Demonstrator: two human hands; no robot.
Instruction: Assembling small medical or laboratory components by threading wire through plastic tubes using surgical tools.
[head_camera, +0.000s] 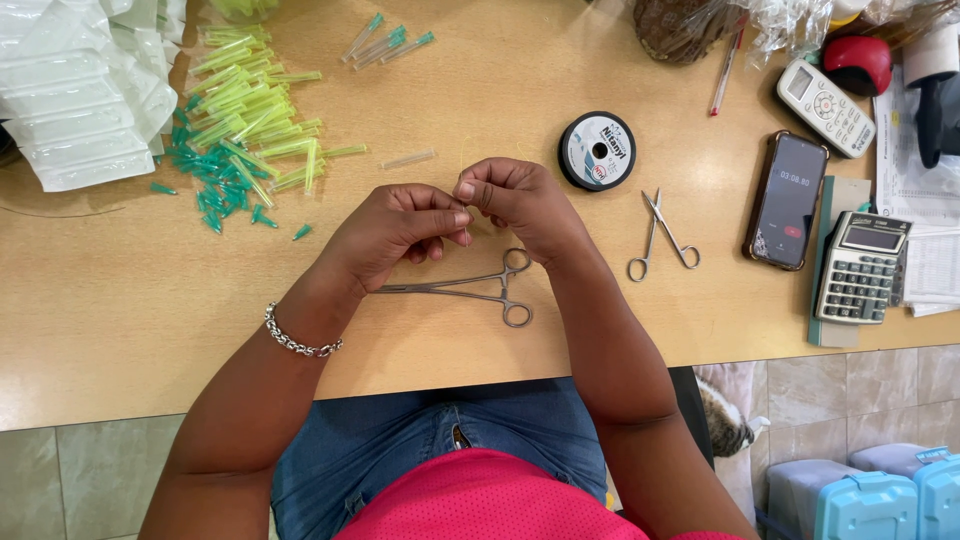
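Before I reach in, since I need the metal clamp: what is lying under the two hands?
The clamp lies on the table, its ring handles showing below the right hand. Its tips are hidden under the left hand.

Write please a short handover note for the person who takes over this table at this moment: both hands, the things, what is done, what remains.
Left hand and right hand: fingertips pinched together above the table; what they hold is too thin to see.
Forceps lie under the hands, untouched. Scissors and thread spool lie to the right.
Pile of green and yellow tubes is at upper left.
Done or left: cannot tell.
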